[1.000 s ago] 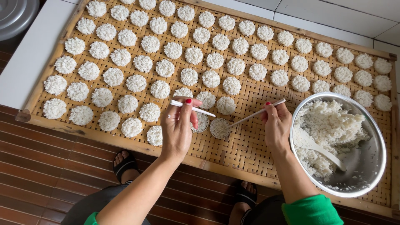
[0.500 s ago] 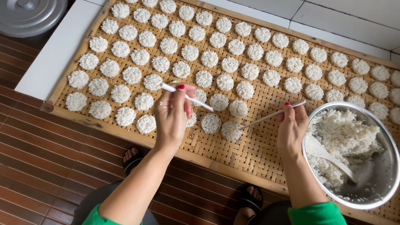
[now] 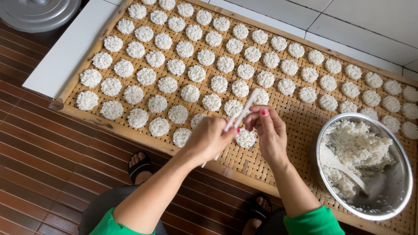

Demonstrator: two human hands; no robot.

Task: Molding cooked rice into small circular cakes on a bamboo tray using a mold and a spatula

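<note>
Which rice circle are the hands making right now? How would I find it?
Find the big woven tray covered in round rice cakes. Look at its near edge, between the left hand and right hand. The rice cake there alone sits inside a small ring mould.

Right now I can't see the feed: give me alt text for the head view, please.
Both hands meet over the near edge of a woven bamboo tray, the left hand and right hand each holding a thin white stick above a small round rice cake. Rows of white rice cakes fill the tray; a metal bowl of rice with a white spoon sits at right.
</note>
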